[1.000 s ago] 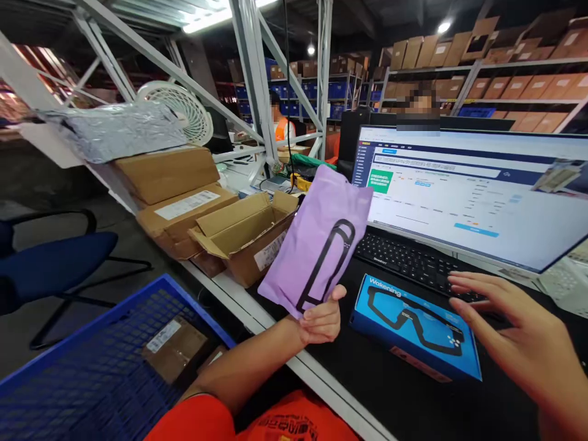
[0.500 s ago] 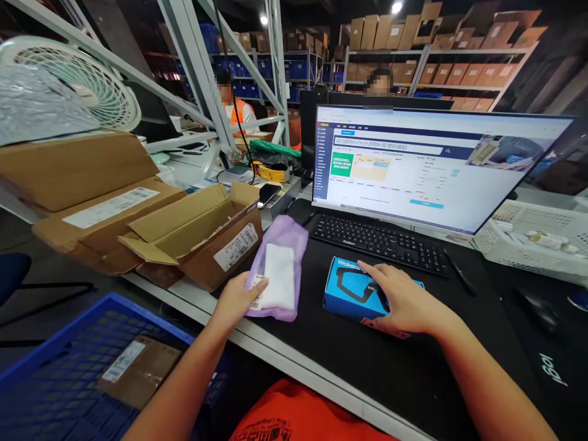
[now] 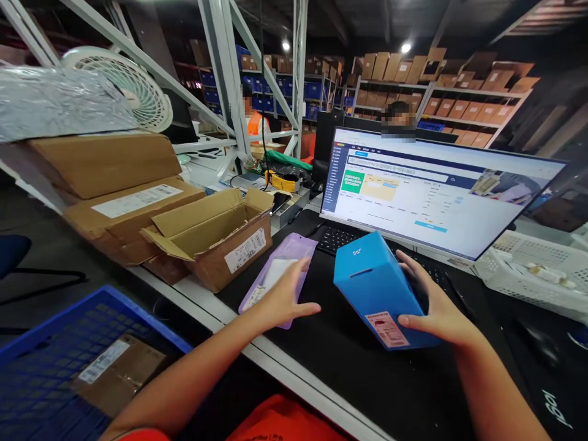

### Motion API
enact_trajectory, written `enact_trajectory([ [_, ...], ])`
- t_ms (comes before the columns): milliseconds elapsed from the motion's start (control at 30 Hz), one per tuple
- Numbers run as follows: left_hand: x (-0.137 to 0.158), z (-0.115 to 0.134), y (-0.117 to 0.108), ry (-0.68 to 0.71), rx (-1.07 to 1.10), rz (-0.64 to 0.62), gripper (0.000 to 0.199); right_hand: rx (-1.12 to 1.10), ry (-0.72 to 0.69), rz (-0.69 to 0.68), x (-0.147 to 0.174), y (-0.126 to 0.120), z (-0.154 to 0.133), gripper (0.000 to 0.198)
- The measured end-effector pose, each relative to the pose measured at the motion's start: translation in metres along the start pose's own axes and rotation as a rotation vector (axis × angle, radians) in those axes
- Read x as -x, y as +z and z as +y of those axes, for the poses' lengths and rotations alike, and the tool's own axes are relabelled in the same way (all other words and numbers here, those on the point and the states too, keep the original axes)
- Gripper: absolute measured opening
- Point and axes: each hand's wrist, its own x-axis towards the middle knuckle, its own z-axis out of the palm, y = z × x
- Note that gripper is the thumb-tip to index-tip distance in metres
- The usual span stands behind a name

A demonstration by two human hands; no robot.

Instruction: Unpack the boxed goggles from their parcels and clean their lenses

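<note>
My right hand [image 3: 434,306] grips a blue box [image 3: 367,275], thumb on its near side and fingers on the far side. The box is tilted up above the black desk mat, with a pink label on its lower side. My left hand [image 3: 287,294] is open, thumb and fingers apart, reaching over a purple plastic pouch [image 3: 301,246] toward the box without touching it. The pouch lies flat on the mat with a white item inside, partly hidden by that hand.
An open cardboard box [image 3: 243,248] stands left of the pouch, beside stacked cartons [image 3: 124,199]. Behind the blue box are a keyboard [image 3: 335,240] and a monitor [image 3: 413,190]. A white basket [image 3: 528,269] and mouse [image 3: 535,343] sit right; a blue crate [image 3: 105,300] is lower left.
My left hand has let go of the pouch and moved right, fingers spread. My right hand has lifted and turned the blue box, which lay flat. The view has shifted slightly.
</note>
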Motion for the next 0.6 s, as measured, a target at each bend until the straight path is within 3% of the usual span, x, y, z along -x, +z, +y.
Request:
enact_trajectory([
  [100, -0.025, 0.027, 0.026, 0.104, 0.380, -0.247, 0.127, -0.521, 0.145, -0.001, -0.001, 0.023, 0.002, 0.111],
  [200, -0.041, 0.046, 0.048, 0.124, 0.592, -0.245, 0.128, -0.795, 0.313, 0.005, -0.004, 0.046, 0.004, 0.086],
  [267, -0.046, 0.050, 0.056, 0.049, 0.685, -0.183, 0.125, -0.850, 0.376, 0.038, -0.007, 0.056, 0.006, 0.078],
  [367, -0.049, 0.046, 0.059, -0.067, 0.740, -0.119, 0.124, -0.840, 0.344, 0.086, -0.013, 0.066, 0.008, 0.081],
  [467, -0.051, 0.038, 0.054, -0.147, 0.779, -0.162, 0.121, -0.842, 0.292, 0.070, -0.018, 0.069, 0.011, 0.083],
  [600, -0.050, 0.031, 0.048, -0.176, 0.846, -0.196, 0.116, -0.897, 0.363, 0.034, -0.019, 0.069, 0.016, 0.075],
])
